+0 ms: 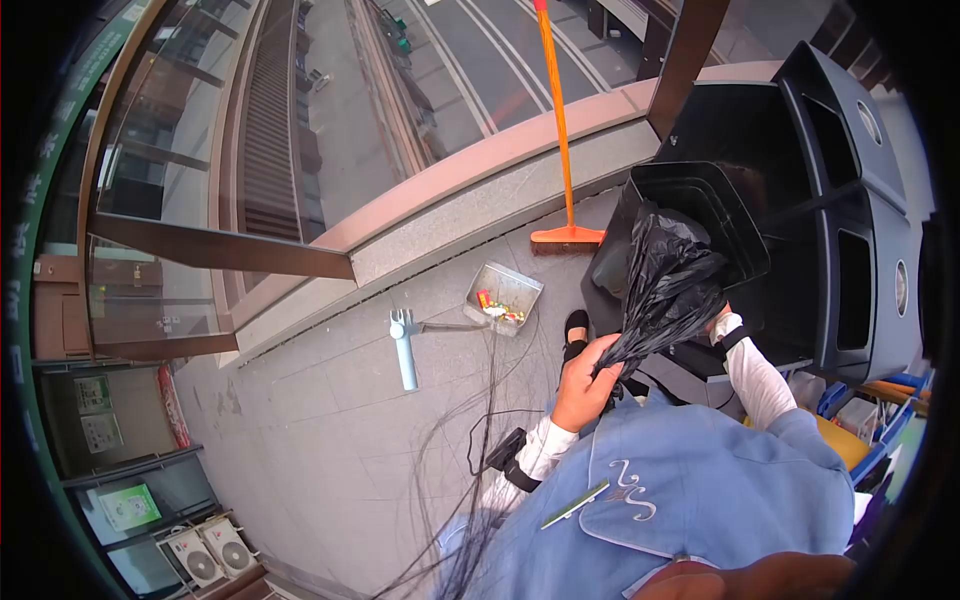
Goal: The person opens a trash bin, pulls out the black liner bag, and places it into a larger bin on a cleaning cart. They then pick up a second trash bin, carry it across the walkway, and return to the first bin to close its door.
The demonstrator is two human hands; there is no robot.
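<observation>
A black plastic bag (670, 275) is bunched up over the mouth of a dark bin liner box (745, 235). My left hand (583, 385) is closed round the gathered end of the bag, close to my chest. On the bag's right side is my right hand (718, 322), partly hidden behind the plastic; its fingers cannot be made out clearly. The lower part of the bag hangs down at the box's left side or inside it; which one is unclear.
An orange broom (568, 237) leans by the low ledge (480, 210). A metal dustpan (503, 297) with colourful litter and a light blue tool (404, 350) lie on the floor. A large dark bin housing (850, 200) stands at right, beside a cart with supplies (870, 415).
</observation>
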